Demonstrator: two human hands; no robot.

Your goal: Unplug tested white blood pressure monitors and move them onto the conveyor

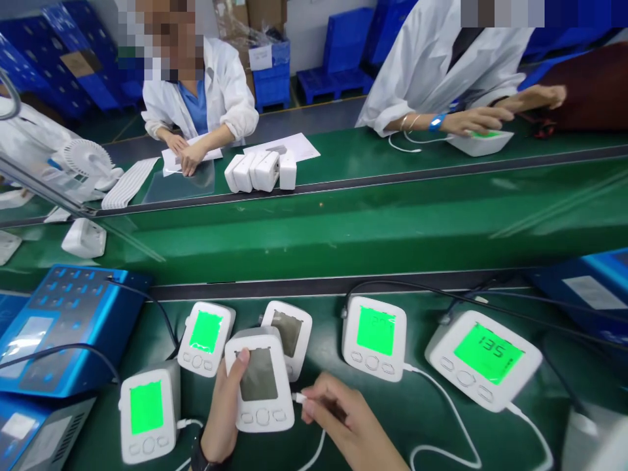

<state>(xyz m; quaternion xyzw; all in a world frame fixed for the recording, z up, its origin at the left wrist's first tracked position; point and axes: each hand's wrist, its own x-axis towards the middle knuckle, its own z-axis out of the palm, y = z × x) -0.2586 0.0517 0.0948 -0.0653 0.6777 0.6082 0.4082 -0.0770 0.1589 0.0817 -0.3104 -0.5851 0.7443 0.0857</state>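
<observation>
The person's left hand (223, 402) is wrapped around the left side of a white, rounded plastic monitor with a dark grey screen (265, 379), its thumb lying on the front. The right hand (343, 412) is closed to a narrow pinch, thumb and fingers gripping a small white plug on a thin white cable (299, 397) at the monitor's 3 o'clock side; whether the plug is seated cannot be told.

Around the held monitor, above the dark green tabletop (326, 343), a second white monitor with a grey screen (295, 327) sits partly behind it at 1 o'clock. White monitors with lit green screens stand at 9 o'clock (147, 409), 10 o'clock (205, 333) and between 2 and 3 o'clock (375, 337); another at 3 o'clock (485, 356) reads 135.

Far off near 12 o'clock stands a blue plastic crate with a white label (275, 78); its inside is hidden. Brown cardboard boxes (265, 18) rise behind it, their contents also unseen.
</observation>
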